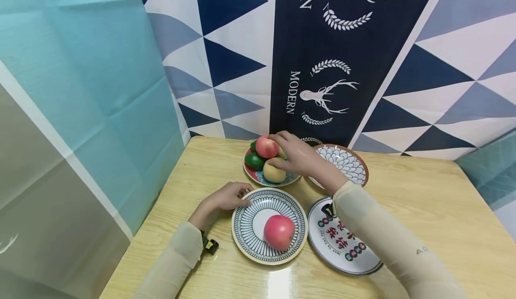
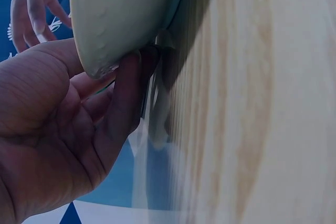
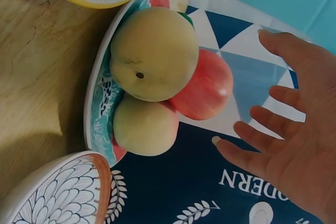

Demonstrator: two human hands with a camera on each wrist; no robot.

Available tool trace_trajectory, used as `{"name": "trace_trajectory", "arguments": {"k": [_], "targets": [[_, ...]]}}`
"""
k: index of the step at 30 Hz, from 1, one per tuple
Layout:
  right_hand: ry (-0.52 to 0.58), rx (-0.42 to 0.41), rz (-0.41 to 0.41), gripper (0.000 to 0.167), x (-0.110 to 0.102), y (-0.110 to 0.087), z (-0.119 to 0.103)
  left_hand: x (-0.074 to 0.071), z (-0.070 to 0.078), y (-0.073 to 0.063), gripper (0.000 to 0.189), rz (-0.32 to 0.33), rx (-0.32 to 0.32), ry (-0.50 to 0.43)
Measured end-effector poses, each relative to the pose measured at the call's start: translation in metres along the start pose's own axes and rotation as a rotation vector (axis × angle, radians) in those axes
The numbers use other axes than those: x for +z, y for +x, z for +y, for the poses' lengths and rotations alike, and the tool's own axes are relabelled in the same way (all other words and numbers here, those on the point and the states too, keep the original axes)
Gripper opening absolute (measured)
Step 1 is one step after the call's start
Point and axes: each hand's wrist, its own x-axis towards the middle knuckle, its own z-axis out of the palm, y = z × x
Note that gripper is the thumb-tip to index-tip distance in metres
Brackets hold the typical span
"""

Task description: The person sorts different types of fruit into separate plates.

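Head view: right hand (image 1: 297,153) at upper centre of frame, above the heaped fruit plate (image 1: 292,179), fingers spread apart and holding nothing; right wrist view shows a gap between them and the red fruit (image 1: 267,147) topping the pile. Left hand (image 1: 226,197), left of centre, pinches the rim of the striped plate (image 1: 258,253), where a pink fruit (image 1: 279,232) lies, lower centre. Risks, as judged: a sideways nudge could roll the red fruit off its perch, dislodging the yellow fruit (image 1: 274,171) below; lifting the pinched rim could send the pink fruit rolling.
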Motion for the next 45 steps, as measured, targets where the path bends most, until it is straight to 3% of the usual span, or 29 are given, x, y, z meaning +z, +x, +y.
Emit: {"name": "trace_trajectory", "arguments": {"k": [7,21,31,45], "targets": [[-0.026,-0.009,0.003,0.077,0.010,0.015,0.007,0.003,-0.003,0.000,0.017,-0.003,-0.001,0.007],[-0.077,0.069,-0.079,0.078,0.026,0.046,0.015,0.001,-0.001,-0.002,0.017,0.002,-0.009,0.017],[-0.054,0.128,-0.112,0.076,0.035,0.053,0.019,0.001,0.003,-0.002,0.017,-0.004,-0.014,0.032],[-0.068,0.150,-0.140,0.076,0.041,0.066,0.017,0.000,0.006,-0.001,0.017,0.000,-0.029,0.041]]}}
